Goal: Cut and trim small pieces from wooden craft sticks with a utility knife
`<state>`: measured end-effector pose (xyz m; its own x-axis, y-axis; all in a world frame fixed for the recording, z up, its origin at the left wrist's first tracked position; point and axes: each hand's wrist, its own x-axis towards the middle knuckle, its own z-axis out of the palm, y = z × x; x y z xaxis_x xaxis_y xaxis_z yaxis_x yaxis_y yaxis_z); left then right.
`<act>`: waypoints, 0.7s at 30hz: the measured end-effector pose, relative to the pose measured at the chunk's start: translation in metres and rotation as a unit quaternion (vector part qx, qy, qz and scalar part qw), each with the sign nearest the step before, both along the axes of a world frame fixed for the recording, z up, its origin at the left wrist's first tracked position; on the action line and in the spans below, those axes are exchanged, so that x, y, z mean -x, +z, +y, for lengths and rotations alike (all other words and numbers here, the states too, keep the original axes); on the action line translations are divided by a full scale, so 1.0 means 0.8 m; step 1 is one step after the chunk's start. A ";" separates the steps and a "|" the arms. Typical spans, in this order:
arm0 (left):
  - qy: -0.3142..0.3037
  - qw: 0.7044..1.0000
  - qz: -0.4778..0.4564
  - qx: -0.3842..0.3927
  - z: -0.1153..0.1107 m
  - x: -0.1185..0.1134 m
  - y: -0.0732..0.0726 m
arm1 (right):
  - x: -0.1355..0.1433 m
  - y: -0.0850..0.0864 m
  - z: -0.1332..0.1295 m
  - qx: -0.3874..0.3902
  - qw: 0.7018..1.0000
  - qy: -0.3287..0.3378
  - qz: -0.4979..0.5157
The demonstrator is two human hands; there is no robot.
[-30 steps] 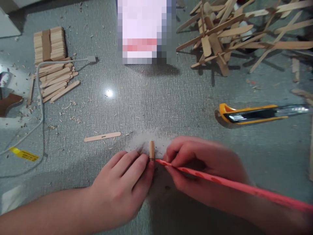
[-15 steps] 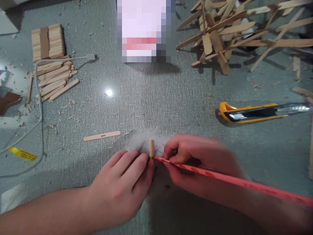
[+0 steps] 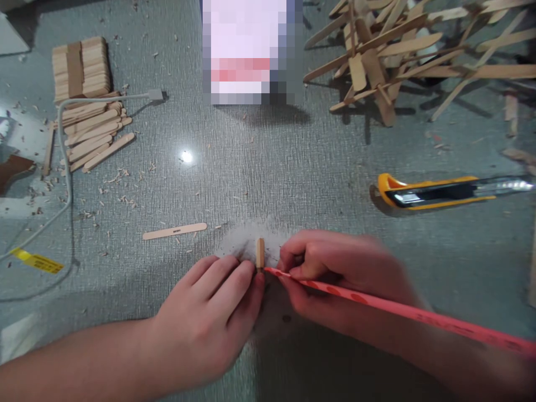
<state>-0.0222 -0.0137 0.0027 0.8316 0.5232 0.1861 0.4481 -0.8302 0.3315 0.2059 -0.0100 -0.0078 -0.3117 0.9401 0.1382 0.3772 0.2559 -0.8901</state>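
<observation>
My left hand (image 3: 218,312) rests at the lower middle, its thumb and fingers closed on the near end of a short wooden piece (image 3: 260,252). This piece is narrow and sticks up past my fingertips. My right hand (image 3: 330,273) pinches a long pink pencil (image 3: 377,304) with red oval marks, close to its tip. The tip points left and meets, or nearly meets, the wood by my left thumb. Part of the right hand is blurred. To the upper left of my left hand lies one craft stick (image 3: 175,231) with a small dark print.
A yellow and black utility knife (image 3: 439,191) lies at right. Loose sticks (image 3: 374,72) heap up at upper right. Upper left are a bundle of craft sticks (image 3: 94,67), loose ones (image 3: 98,134) and a white cable (image 3: 69,178). A blurred-out object (image 3: 243,50) is at top middle.
Both hands, the pencil and the wooden piece keep nearly the same places. The whole view has shifted very slightly.
</observation>
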 end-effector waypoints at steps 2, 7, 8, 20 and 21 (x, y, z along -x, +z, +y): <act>-0.002 1.000 -0.001 -0.001 0.001 -0.001 0.001 | 0.000 0.000 -0.001 0.003 1.000 0.001 0.002; 0.001 1.000 -0.003 -0.008 0.003 -0.002 0.002 | -0.001 -0.001 -0.001 0.000 1.000 0.006 0.006; 0.001 1.000 -0.002 -0.010 0.004 -0.002 0.002 | -0.002 0.000 -0.001 -0.001 1.000 0.007 0.003; -0.001 1.000 0.000 -0.002 0.002 0.000 0.002 | -0.001 0.000 -0.001 -0.001 1.000 -0.023 0.005; 0.001 1.000 -0.001 -0.001 0.002 0.000 0.002 | -0.001 -0.001 -0.001 -0.003 1.000 -0.024 0.006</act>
